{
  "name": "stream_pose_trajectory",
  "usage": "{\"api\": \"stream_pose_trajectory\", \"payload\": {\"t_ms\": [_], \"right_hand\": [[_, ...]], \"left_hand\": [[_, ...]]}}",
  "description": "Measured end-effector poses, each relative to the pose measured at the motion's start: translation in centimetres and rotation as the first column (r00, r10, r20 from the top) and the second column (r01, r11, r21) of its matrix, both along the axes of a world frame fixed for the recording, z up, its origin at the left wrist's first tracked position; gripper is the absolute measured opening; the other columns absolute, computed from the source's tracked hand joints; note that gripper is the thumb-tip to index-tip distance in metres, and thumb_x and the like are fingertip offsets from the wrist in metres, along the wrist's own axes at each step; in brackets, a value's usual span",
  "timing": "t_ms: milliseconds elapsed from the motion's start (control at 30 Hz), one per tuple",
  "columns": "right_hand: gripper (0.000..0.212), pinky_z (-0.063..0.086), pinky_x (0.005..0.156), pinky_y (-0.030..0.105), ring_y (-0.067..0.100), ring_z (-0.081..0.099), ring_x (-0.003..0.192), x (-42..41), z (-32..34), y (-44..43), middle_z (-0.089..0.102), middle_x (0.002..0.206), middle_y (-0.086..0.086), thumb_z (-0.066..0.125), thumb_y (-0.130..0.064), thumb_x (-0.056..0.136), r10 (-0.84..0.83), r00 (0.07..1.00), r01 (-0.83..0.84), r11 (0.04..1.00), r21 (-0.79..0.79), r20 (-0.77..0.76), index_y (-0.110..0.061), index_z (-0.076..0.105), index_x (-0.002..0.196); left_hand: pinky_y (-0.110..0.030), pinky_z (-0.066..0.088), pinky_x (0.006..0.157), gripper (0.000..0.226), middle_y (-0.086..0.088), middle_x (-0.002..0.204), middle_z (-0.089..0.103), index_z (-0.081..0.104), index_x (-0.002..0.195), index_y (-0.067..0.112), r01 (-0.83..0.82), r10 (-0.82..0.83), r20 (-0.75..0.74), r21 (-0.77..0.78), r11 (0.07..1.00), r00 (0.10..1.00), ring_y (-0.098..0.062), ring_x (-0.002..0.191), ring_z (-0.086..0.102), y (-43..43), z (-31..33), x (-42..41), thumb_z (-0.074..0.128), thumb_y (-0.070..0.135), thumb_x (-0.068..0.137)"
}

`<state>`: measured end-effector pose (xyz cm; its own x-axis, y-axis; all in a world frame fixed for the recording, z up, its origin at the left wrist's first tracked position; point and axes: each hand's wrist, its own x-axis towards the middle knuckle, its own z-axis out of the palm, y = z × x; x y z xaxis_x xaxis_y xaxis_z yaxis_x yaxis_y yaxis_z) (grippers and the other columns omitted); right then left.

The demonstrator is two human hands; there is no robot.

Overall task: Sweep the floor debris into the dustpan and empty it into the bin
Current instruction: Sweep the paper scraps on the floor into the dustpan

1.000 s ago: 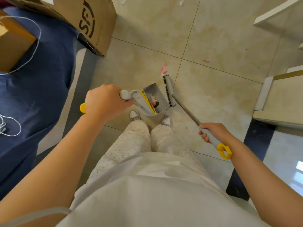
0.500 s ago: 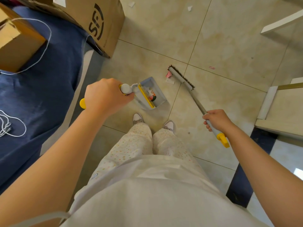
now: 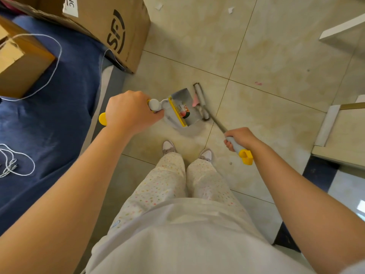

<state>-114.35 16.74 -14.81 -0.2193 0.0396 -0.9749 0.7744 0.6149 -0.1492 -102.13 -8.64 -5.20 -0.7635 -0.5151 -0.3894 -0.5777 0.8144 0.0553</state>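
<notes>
My left hand (image 3: pixel 129 110) is shut on the yellow-tipped handle of a grey dustpan (image 3: pixel 180 99), which rests on the beige tile floor just ahead of my feet. A yellow comb strip crosses the pan, and coloured scraps lie inside it. My right hand (image 3: pixel 240 138) grips the grey and yellow handle of a broom. The broom head (image 3: pixel 200 99) lies along the pan's open right edge. A pink scrap (image 3: pixel 195 99) sits between the broom head and the pan mouth. No bin is in view.
A small pink scrap (image 3: pixel 258 83) lies on the tiles to the right; white paper bits (image 3: pixel 230 9) lie far ahead. A large cardboard box (image 3: pixel 110 26) and a smaller one (image 3: pixel 17 62) stand on a blue cloth (image 3: pixel 59 125) at left. Low white furniture (image 3: pixel 335 133) borders the right.
The broom head has swung back from the tiles ahead to lie against the dustpan's mouth, dragging the pink scrap with it. My left hand keeps the pan in place.
</notes>
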Motion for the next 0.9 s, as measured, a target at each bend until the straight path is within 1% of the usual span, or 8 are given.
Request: {"api": "stream_pose_trajectory", "payload": {"t_ms": [100, 300, 500, 600, 667, 733, 800, 900], "right_hand": [[0.024, 0.032, 0.031, 0.012, 0.016, 0.037, 0.051, 0.8, 1.2, 0.3, 0.047, 0.068, 0.011, 0.048, -0.010, 0.095, 0.003, 0.999, -0.003, 1.000, -0.005, 0.047, 0.002, 0.051, 0.074], [0.014, 0.036, 0.034, 0.015, 0.017, 0.042, 0.047, 2.3, 2.6, 1.8, 0.052, 0.069, 0.016, 0.051, -0.006, 0.092, -0.120, 0.992, 0.119, 0.993, -0.027, -0.037, 0.005, 0.056, 0.097], [0.007, 0.039, 0.038, 0.021, 0.022, 0.042, 0.049, 1.8, 1.6, 0.4, 0.051, 0.066, 0.015, 0.051, -0.004, 0.091, 0.058, 0.983, -0.059, 0.998, -0.004, -0.172, 0.001, 0.055, 0.091], [0.005, 0.040, 0.042, 0.025, 0.022, 0.043, 0.049, 2.0, 0.1, -1.4, 0.050, 0.065, 0.015, 0.051, -0.005, 0.090, 0.116, 0.977, -0.118, 0.993, 0.000, -0.177, -0.002, 0.053, 0.088], [0.012, 0.038, 0.036, 0.019, 0.019, 0.042, 0.048, 2.1, -0.6, -2.9, 0.050, 0.066, 0.014, 0.049, -0.005, 0.092, 0.015, 0.995, -0.018, 1.000, -0.024, -0.103, 0.001, 0.053, 0.083], [0.018, 0.034, 0.032, 0.013, 0.014, 0.042, 0.042, 1.9, -0.8, -4.1, 0.048, 0.068, 0.013, 0.046, -0.007, 0.095, -0.142, 0.989, 0.144, 0.987, -0.069, 0.033, 0.002, 0.051, 0.079], [0.016, 0.034, 0.031, 0.013, 0.008, 0.042, 0.033, 1.7, -0.7, -4.3, 0.048, 0.070, 0.012, 0.044, -0.010, 0.096, -0.251, 0.956, 0.272, 0.953, -0.131, 0.154, 0.002, 0.050, 0.086], [0.016, 0.034, 0.031, 0.012, 0.006, 0.040, 0.031, 2.6, 0.0, -3.6, 0.045, 0.071, 0.008, 0.039, -0.013, 0.098, -0.416, 0.866, 0.474, 0.860, -0.189, 0.279, -0.001, 0.046, 0.089]], "left_hand": [[-0.021, 0.031, 0.046, 0.054, -0.004, 0.056, 0.055, 0.060, 0.063, 0.011, 0.014, -0.014, 0.002, -0.009, 1.000, 1.000, -0.025, 0.054, 0.058, 0.0, -0.2, -0.2, 0.054, 0.061, 0.082], [-0.020, 0.031, 0.046, 0.049, -0.003, 0.056, 0.058, 0.062, 0.063, 0.014, 0.013, -0.013, 0.015, -0.005, 1.000, 1.000, -0.023, 0.053, 0.059, -0.7, -0.4, 1.0, 0.055, 0.059, 0.083], [-0.020, 0.032, 0.046, 0.051, -0.001, 0.054, 0.055, 0.061, 0.062, 0.015, 0.016, -0.016, -0.005, 0.016, 1.000, 1.000, -0.021, 0.052, 0.057, -1.2, -0.5, 0.7, 0.055, 0.061, 0.082], [-0.022, 0.035, 0.047, 0.050, -0.001, 0.052, 0.053, 0.057, 0.059, 0.015, 0.011, -0.010, -0.013, 0.031, 0.999, 1.000, -0.022, 0.052, 0.057, -1.3, -0.5, 0.5, 0.056, 0.059, 0.082], [-0.024, 0.039, 0.047, 0.049, -0.001, 0.053, 0.055, 0.059, 0.060, 0.015, 0.010, -0.010, -0.016, 0.035, 0.999, 1.000, -0.022, 0.052, 0.057, -1.2, -0.6, 0.5, 0.056, 0.059, 0.082], [-0.025, 0.042, 0.049, 0.049, -0.002, 0.055, 0.058, 0.062, 0.062, 0.014, 0.008, -0.008, -0.010, 0.045, 0.999, 1.000, -0.022, 0.053, 0.059, -1.2, -0.6, 0.6, 0.055, 0.058, 0.082], [-0.025, 0.043, 0.049, 0.049, -0.004, 0.056, 0.060, 0.063, 0.063, 0.013, -0.008, 0.008, -0.016, 0.054, 0.998, 1.000, -0.023, 0.054, 0.060, -1.4, -0.6, 0.7, 0.056, 0.057, 0.082], [-0.025, 0.041, 0.049, 0.049, -0.004, 0.057, 0.061, 0.064, 0.064, 0.012, -0.006, 0.007, -0.027, 0.045, 0.999, 1.000, -0.024, 0.056, 0.061, -2.6, -0.4, 0.7, 0.058, 0.058, 0.082]]}}
